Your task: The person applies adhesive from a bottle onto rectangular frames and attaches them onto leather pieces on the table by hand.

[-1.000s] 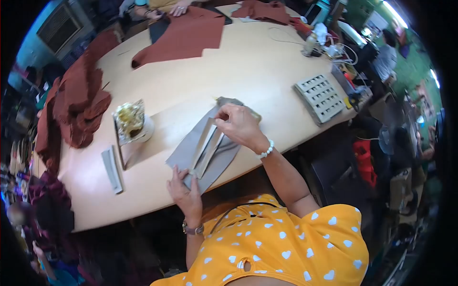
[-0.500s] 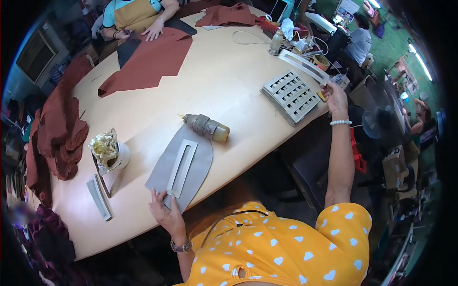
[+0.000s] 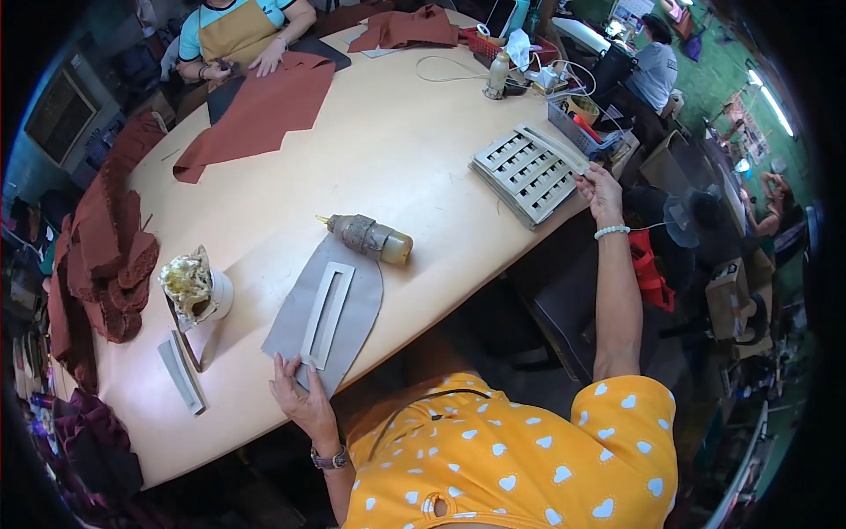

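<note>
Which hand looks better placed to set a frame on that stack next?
The right hand, I'd judge: it holds one end of a frame at the stack. The left hand is at the grey piece, well away from it.

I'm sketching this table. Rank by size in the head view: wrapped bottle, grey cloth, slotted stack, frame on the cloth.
1. Grey cloth
2. Slotted stack
3. Frame and wrapped bottle: too alike to rank.

- Pale, smooth tabletop (image 3: 397, 159), bearing:
- flat grey sheet (image 3: 357, 322), curved-sided;
- grey-wrapped amber bottle (image 3: 370, 238), lying sideways;
- round white tub (image 3: 222, 294);
- slim curved grey strip (image 3: 181, 372);
- stack of pale-grey slotted frames (image 3: 520, 174);
- crumpled rust-brown cloth heap (image 3: 106, 273);
- flat rust-brown cloth (image 3: 260, 119)
</note>
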{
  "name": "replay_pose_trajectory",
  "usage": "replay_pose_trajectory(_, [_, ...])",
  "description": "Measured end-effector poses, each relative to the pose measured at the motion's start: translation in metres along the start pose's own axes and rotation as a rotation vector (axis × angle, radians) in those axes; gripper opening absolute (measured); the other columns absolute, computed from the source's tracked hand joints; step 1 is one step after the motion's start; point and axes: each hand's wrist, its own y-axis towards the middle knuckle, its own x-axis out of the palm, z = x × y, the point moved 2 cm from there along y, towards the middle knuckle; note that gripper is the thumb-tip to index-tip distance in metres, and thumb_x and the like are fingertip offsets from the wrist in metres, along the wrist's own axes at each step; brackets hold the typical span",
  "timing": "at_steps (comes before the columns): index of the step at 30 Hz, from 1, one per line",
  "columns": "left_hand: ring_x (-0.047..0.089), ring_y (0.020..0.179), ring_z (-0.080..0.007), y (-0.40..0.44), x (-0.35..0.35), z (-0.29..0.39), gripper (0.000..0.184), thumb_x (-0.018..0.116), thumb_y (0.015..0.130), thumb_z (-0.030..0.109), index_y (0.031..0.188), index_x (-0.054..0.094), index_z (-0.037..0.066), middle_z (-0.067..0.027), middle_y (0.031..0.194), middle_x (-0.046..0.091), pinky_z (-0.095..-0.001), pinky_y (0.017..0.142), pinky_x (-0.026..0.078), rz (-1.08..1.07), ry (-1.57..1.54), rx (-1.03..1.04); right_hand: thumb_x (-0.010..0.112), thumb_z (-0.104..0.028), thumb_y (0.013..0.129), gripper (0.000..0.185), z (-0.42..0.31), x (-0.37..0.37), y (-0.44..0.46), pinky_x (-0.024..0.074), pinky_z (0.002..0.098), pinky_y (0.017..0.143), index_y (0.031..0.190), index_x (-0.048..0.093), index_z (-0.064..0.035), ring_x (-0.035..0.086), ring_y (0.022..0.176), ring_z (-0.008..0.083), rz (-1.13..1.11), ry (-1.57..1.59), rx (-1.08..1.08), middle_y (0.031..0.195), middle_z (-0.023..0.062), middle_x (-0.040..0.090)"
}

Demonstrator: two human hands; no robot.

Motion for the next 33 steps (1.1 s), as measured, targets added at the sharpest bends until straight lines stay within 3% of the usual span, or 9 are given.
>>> replay_pose_trajectory(7, [0.057,0.096,-0.0229,-0.001,-0.001,0.004,0.051,0.061,0.081,0.005,0.128,0.044,0.001,-0.0087,0.099,0.063,-0.0465,0.106,0.018,-0.005,0.021,-0.002,0.057,0.0,0.081,0.032,-0.007,0.011,-0.023,0.0542,0.0252,0.052,0.112,0.049,0.0035,0.066,0.067,0.0221,0.045,-0.088,0.011,0.087,0.0154,0.063])
replay_pose_trajectory(10, [0.057,0.097,-0.0225,0.0,-0.002,0.006,0.051,0.062,0.08,0.005,0.128,0.045,0.001,-0.0086,0.1,0.063,-0.0467,0.106,0.018,-0.004,0.045,0.017,0.056,-0.003,0.082,0.034,-0.007,0.002,-0.033,0.0518,0.0251,0.052,0.114,0.049,0.0046,0.063,0.062,0.018,0.117,-0.222,-0.095,0.084,0.0124,0.062])
replay_pose_trajectory(13, [0.057,0.098,-0.0226,0.0,-0.001,0.004,0.051,0.063,0.08,0.005,0.127,0.045,0.002,-0.0083,0.1,0.064,-0.0472,0.106,0.019,-0.003,0.055,0.006,0.054,-0.006,0.084,0.033,-0.007,0.021,-0.065,0.0496,0.0246,0.055,0.115,0.05,0.0048,0.059,0.063,0.014,0.128,-0.586,-0.407,0.082,0.0092,0.061])
replay_pose_trajectory(17, [0.057,0.098,-0.024,0.002,-0.003,0.007,0.051,0.064,0.079,0.006,0.127,0.046,0.002,-0.0081,0.1,0.064,-0.048,0.104,0.023,0.02,0.105,0.034,0.065,-0.012,0.082,0.041,0.024,0.123,-0.169,0.0484,0.0258,0.063,0.118,0.051,0.0011,0.056,0.073,0.0131,-0.356,-0.63,-0.554,0.096,0.0078,0.059])
replay_pose_trajectory(18, [0.057,0.098,-0.0245,0.001,-0.003,0.005,0.051,0.064,0.079,0.007,0.126,0.047,0.003,-0.0082,0.099,0.064,-0.0482,0.103,0.024,0.021,0.109,0.033,0.069,-0.017,0.079,0.049,0.028,0.147,-0.2,0.0484,0.0279,0.068,0.121,0.05,0.0003,0.056,0.076,0.0158,-0.457,-0.689,-0.53,0.096,0.0105,0.059])
replay_pose_trajectory(20, [0.057,0.097,-0.0255,0.0,-0.002,-0.001,0.051,0.065,0.078,0.008,0.126,0.047,0.003,-0.0083,0.099,0.064,-0.0486,0.103,0.025,0.029,0.114,0.03,0.073,-0.03,0.074,0.064,0.056,0.177,-0.227,0.0471,0.0363,0.079,0.123,0.048,0.0035,0.058,0.09,0.0277,-0.586,-0.767,-0.783,0.101,0.0194,0.059])
replay_pose_trajectory(23, [0.058,0.097,-0.0233,-0.001,-0.001,-0.004,0.057,0.068,0.076,0.01,0.127,0.046,0.003,-0.0078,0.098,0.064,-0.0464,0.103,0.027,0.047,0.16,0.052,0.072,-0.034,0.074,0.068,0.086,0.198,-0.246,0.0463,0.0386,0.082,0.124,0.046,0.0048,0.058,0.094,0.0318,-0.689,-0.814,-0.641,0.104,0.0229,0.058])
replay_pose_trajectory(28, [0.057,0.098,-0.0245,0.0,-0.005,0.002,0.069,0.074,0.07,0.018,0.13,0.043,0.004,-0.0071,0.101,0.063,-0.052,0.101,0.028,0.034,0.108,0.076,0.066,-0.004,0.08,0.046,0.092,0.203,-0.245,0.0487,0.0258,0.077,0.121,0.047,0.0035,0.056,0.093,0.0145,-0.634,-0.271,-0.333,0.108,0.009,0.055])
replay_pose_trajectory(33, [0.059,0.097,-0.0236,0.0,-0.007,0.002,0.072,0.076,0.068,0.018,0.13,0.042,0.005,-0.0066,0.102,0.062,-0.0516,0.101,0.026,0.022,0.107,0.06,0.062,-0.017,0.085,0.034,0.09,0.187,-0.241,0.053,0.0316,0.081,0.114,0.051,-0.002,0.058,0.096,0.0194,-0.598,0.389,0.192,0.109,0.0099,0.057])
